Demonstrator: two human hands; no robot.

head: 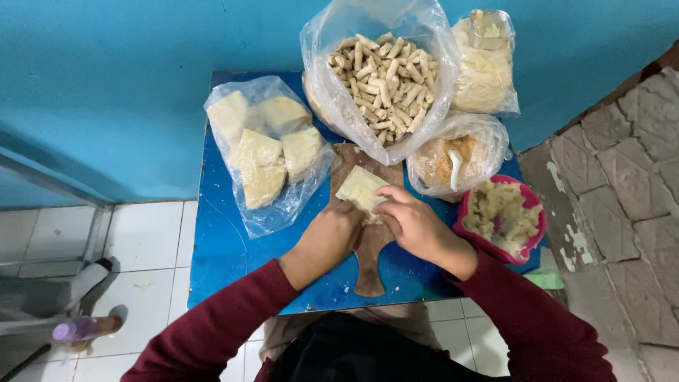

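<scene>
Both hands are working on a pale square pastry wrapper [361, 188] that is lying on a wooden cutting board [369, 265] in the middle of a small blue table [219, 247]. The left hand [327, 237] is resting knuckles-up at the wrapper's near left edge, its fingers curled down onto the dough; the right hand [417, 225] is bending over the near right edge, its fingertips [382, 210] pinching or folding that corner, though the exact grip is hard to make out from above. The two hands are almost touching each other over the board.

Just right of the right hand, a pink bowl [536, 237] of lumpy pale filling is sitting at the table's edge. Behind it, a clear bag of orange-brown crumbs [438, 164] is holding a white spoon [454, 167]. At the back, a large open plastic bag of finished rolls [382, 78] is standing beside a bag of pale wrappers [484, 67]. To the left of the board, a clear bag of stacked folded dough sheets [265, 152] is lying flat. The table is standing against a turquoise wall [106, 85], over white floor tiles [145, 240].
</scene>
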